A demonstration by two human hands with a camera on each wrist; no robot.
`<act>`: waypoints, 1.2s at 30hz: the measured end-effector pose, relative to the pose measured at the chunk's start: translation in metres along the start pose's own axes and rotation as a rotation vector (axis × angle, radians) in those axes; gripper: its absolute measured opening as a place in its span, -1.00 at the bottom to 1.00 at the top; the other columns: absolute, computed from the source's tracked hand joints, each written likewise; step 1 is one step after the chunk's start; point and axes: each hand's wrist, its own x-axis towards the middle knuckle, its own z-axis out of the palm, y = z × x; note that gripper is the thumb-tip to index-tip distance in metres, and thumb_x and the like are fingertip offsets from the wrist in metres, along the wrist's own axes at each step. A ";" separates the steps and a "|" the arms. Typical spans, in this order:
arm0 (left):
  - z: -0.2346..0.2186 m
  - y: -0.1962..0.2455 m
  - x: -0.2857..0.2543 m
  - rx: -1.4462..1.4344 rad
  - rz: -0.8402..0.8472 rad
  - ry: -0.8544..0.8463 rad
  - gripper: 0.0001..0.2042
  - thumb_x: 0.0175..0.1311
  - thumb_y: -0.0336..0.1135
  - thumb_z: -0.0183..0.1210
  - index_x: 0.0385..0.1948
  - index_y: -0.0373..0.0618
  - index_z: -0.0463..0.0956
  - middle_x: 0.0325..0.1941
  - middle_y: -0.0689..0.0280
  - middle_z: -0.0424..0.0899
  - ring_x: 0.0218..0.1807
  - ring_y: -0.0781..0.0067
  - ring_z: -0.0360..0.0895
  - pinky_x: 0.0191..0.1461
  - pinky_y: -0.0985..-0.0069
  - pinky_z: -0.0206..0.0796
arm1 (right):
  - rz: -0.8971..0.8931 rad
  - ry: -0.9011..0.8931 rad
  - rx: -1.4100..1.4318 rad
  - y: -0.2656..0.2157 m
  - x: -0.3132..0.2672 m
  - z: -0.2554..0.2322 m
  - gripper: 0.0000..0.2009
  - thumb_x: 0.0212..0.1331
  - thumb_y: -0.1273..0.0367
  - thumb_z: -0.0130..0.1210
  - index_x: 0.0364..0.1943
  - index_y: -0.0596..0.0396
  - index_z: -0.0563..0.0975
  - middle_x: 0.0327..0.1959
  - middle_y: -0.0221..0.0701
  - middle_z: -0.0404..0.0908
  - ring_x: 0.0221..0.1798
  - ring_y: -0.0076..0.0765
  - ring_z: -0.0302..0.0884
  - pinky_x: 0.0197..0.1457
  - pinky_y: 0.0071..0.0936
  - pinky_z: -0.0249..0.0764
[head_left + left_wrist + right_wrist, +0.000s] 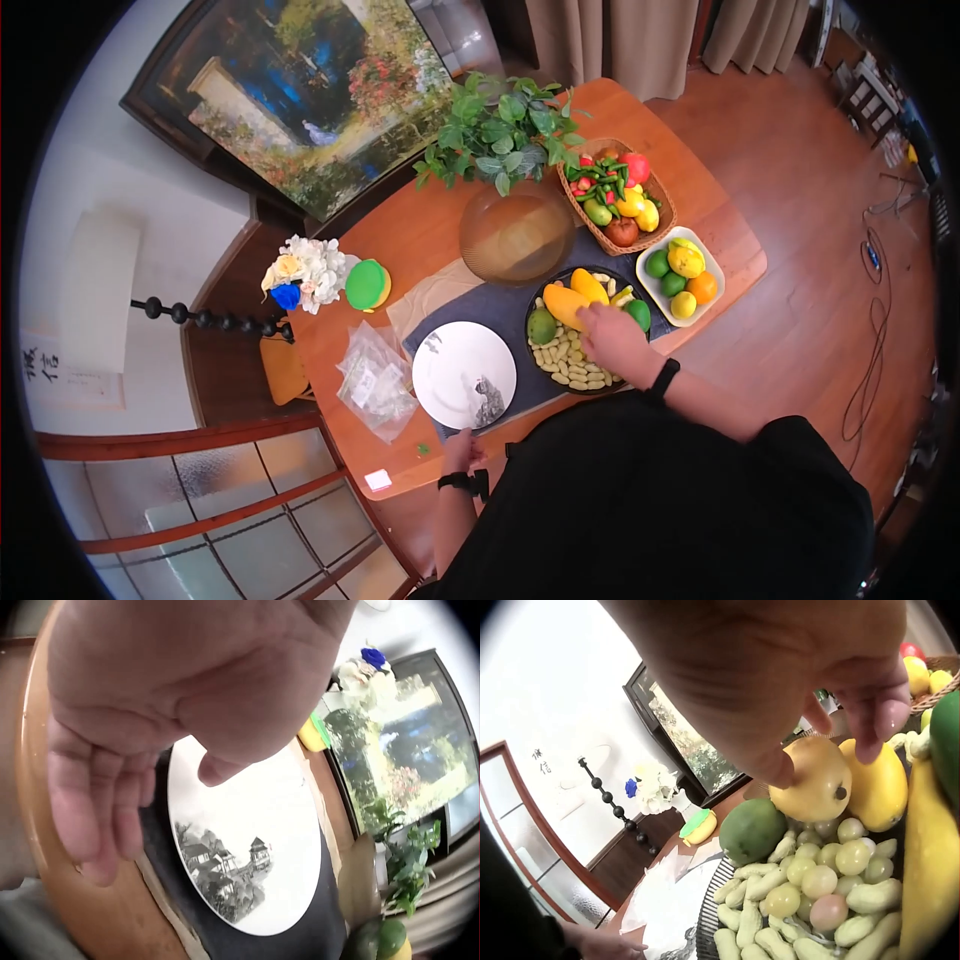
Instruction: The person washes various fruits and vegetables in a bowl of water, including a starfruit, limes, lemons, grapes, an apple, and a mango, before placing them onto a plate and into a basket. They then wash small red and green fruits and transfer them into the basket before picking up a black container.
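My right hand (pixel 612 340) reaches into a dark round tray (pixel 707 919) and grips a yellow-orange mango (pixel 806 784), its thumb against the near side. A second yellow mango (pixel 881 787) lies right beside it, close under the fingers. Around them in the tray are a green oval fruit (pixel 752 831), grapes (pixel 819 880), peanuts (pixel 761 883) and a banana (pixel 930 862). Loosely curled and holding nothing, my left hand (pixel 462 455) hangs by the table edge, near a white plate (pixel 455 365) printed with a grey landscape. The plate's top holds nothing.
A white tray (pixel 650 283) of citrus fruit and a wicker basket (pixel 668 205) of fruit and peppers stand at the right. Behind are an amber glass bowl (pixel 480 245) and a leafy plant (pixel 505 130). Clear plastic bags (pixel 375 385) and a green-lidded container (pixel 368 285) lie left.
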 end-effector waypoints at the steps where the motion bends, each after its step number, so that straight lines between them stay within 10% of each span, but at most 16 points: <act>1: 0.003 0.004 -0.005 0.012 0.001 0.002 -0.60 0.42 -0.03 -0.08 -0.33 -0.27 0.45 -0.52 0.11 0.62 -0.58 0.21 0.60 -0.55 0.33 0.43 | 0.010 0.004 0.006 0.000 -0.007 0.003 -0.56 0.04 0.29 0.24 0.02 0.13 0.48 -0.15 -0.15 0.51 -0.18 0.02 0.60 -0.10 -0.17 0.56; 8: 0.087 0.123 -0.098 0.358 0.790 -0.177 -0.81 0.38 -0.31 0.05 -0.36 -0.26 0.50 -0.58 0.22 0.58 -0.62 0.48 0.53 -0.54 0.53 0.32 | -0.345 0.030 -0.167 0.009 -0.019 0.038 -0.61 0.08 0.36 0.11 0.05 0.06 0.52 -0.13 -0.30 0.52 0.01 -0.17 0.49 -0.03 -0.30 0.48; 13: 0.147 0.166 -0.117 0.803 1.164 -0.197 -0.75 0.33 -0.31 0.12 -0.04 -0.20 0.49 -0.29 0.08 0.66 -0.25 0.11 0.64 -0.17 0.29 0.47 | -0.300 -0.045 -0.219 0.008 -0.016 0.038 -0.57 0.14 0.38 0.03 0.15 0.06 0.47 -0.05 -0.26 0.49 0.04 -0.17 0.50 -0.10 -0.34 0.52; 24: 0.174 0.157 -0.111 0.978 1.158 -0.237 -0.66 0.27 -0.36 0.16 0.04 -0.28 0.47 0.01 -0.07 0.61 0.06 -0.12 0.56 0.15 0.20 0.40 | -0.160 -0.051 0.054 0.029 -0.025 0.052 -0.53 0.09 0.48 0.07 0.17 0.01 0.39 0.09 -0.09 0.34 0.12 0.12 0.44 0.06 -0.12 0.53; 36: 0.185 0.152 -0.113 0.602 1.254 -0.202 -0.48 0.14 -0.39 0.33 0.15 -0.22 0.35 0.00 0.01 0.55 -0.23 0.17 0.63 -0.12 0.35 0.46 | -0.135 0.070 0.627 0.048 -0.019 0.039 -0.46 -0.04 0.55 0.10 0.16 0.15 0.39 0.12 -0.06 0.45 0.17 0.07 0.46 0.25 -0.29 0.42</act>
